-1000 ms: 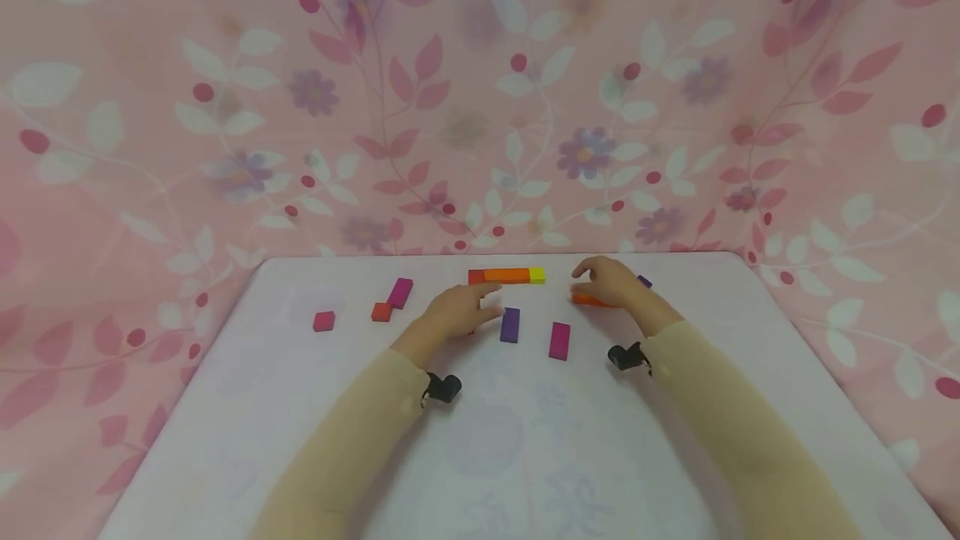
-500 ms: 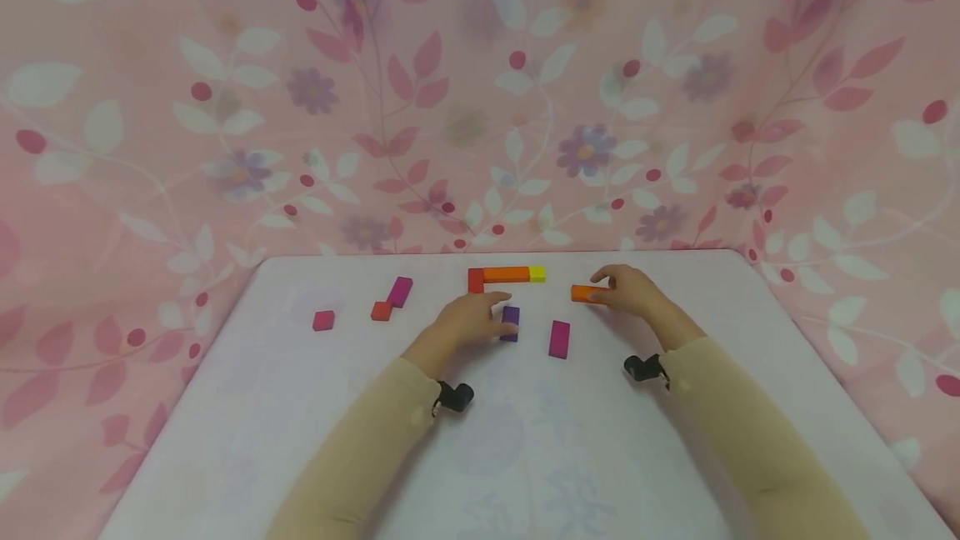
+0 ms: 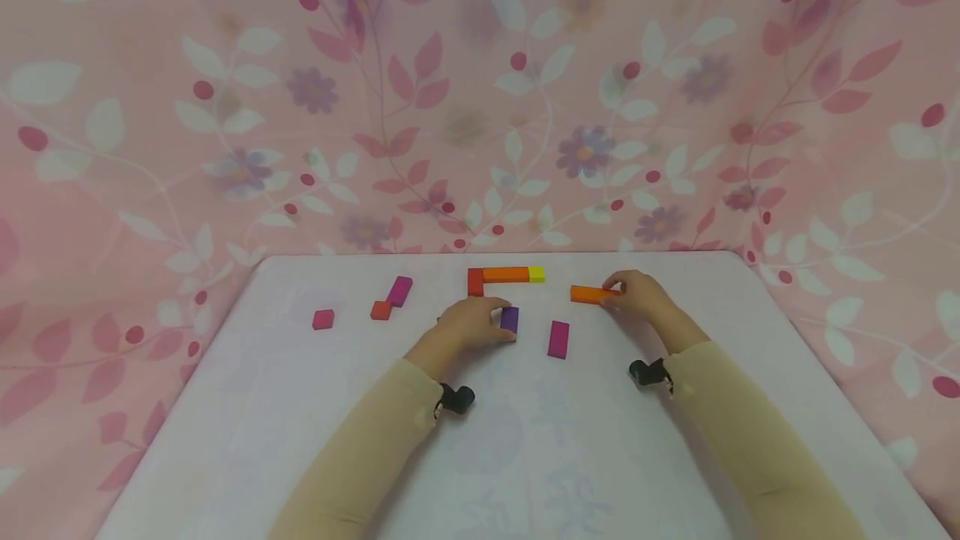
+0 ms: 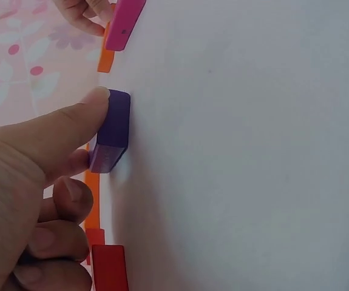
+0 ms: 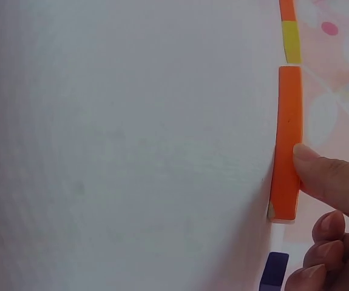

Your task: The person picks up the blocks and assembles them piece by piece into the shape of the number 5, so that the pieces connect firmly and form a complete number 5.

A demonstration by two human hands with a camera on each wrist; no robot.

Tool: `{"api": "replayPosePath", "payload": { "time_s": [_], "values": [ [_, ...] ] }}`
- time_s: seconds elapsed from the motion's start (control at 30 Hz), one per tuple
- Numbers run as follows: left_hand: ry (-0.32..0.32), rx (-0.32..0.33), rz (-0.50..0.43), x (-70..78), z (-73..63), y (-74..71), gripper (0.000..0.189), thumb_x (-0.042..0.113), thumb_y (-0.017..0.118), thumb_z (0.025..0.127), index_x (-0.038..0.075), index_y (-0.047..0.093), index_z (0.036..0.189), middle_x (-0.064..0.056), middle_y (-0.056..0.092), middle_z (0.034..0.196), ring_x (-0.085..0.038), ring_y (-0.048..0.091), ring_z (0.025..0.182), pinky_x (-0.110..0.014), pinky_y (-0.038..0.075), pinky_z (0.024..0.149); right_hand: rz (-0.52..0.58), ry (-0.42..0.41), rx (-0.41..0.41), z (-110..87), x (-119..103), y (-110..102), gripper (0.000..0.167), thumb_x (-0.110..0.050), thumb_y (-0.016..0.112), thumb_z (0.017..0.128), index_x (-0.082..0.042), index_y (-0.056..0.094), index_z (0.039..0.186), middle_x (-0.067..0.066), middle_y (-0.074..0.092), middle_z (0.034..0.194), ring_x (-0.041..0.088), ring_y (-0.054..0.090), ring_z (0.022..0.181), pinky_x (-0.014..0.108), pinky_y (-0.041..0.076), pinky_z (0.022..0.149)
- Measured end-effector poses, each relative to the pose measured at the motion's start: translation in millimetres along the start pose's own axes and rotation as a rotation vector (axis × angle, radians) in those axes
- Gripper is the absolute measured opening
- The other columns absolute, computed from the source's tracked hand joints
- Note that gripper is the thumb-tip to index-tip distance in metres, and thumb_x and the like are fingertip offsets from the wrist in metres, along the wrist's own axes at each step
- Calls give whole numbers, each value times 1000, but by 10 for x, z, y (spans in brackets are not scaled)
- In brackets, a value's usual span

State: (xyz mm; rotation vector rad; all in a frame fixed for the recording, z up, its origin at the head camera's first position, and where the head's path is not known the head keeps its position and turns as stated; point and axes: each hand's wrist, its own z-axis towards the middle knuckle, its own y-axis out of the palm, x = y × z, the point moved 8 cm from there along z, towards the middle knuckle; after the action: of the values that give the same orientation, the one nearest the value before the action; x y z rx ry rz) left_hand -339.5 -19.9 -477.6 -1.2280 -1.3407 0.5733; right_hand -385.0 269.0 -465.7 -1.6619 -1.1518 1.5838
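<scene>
Technician: State the layout, left to right, referenced to the purple block point(image 3: 510, 322)

Supervisor: On the counter point(image 3: 540, 457), well left of the purple block: pink cube point(image 3: 323, 320), then orange-red cube point(image 3: 381, 310) touching the left magenta block point(image 3: 401, 291). Immediately left: left grip point(image 3: 465, 327), thumb and finger clamped on the purple block itself. Beyond it: red block point(image 3: 476, 281), far orange bar point(image 3: 506, 275) and yellow cube point(image 3: 536, 274), joined. Right of it: right magenta block point(image 3: 558, 340). Farther right: right orange bar point(image 3: 588, 295), with the right grip point(image 3: 641, 297) clamped near its right end

Technician: Are the held pieces lifted?

Supervisor: Cannot be determined

Technician: List probable faults

Supervisor: Left: a red piece point(image 4: 109, 267) sits beside the curled fingers; a careless sweep could knock it. At the purple block: a thin pinch could let it twist. Right: holding one end only could let the right orange bar swivel and, if carried too far left, strike the yellow cube. The curled fingers could also nudge the dark blue block point(image 5: 275, 270) beside them
</scene>
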Motion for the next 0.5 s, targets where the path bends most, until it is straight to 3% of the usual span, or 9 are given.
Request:
{"api": "replayPosePath", "payload": {
  "time_s": [0.23, 0.5],
  "values": [
    [14, 5, 9, -24, -15, -14, 66, 54, 76, 83, 29, 58, 141, 0, 61, 136, -25, 55, 124, -51, 44, 104, 7, -22, -18, -22, -77, 56, 32, -21, 74, 91, -5, 69, 118, 15, 56, 95, 31, 50, 88, 39, 43, 76],
    [-32, 42, 24, -183, -31, -95, 66, 55, 77, 82, 29, 60, 139, -1, 63, 132, -25, 55, 122, -49, 43, 106, 21, -30, -55, 43, -266, 155, 30, -23, 76, 90, -9, 70, 115, 14, 57, 96, 30, 51, 88, 38, 44, 77]
  ]
}}
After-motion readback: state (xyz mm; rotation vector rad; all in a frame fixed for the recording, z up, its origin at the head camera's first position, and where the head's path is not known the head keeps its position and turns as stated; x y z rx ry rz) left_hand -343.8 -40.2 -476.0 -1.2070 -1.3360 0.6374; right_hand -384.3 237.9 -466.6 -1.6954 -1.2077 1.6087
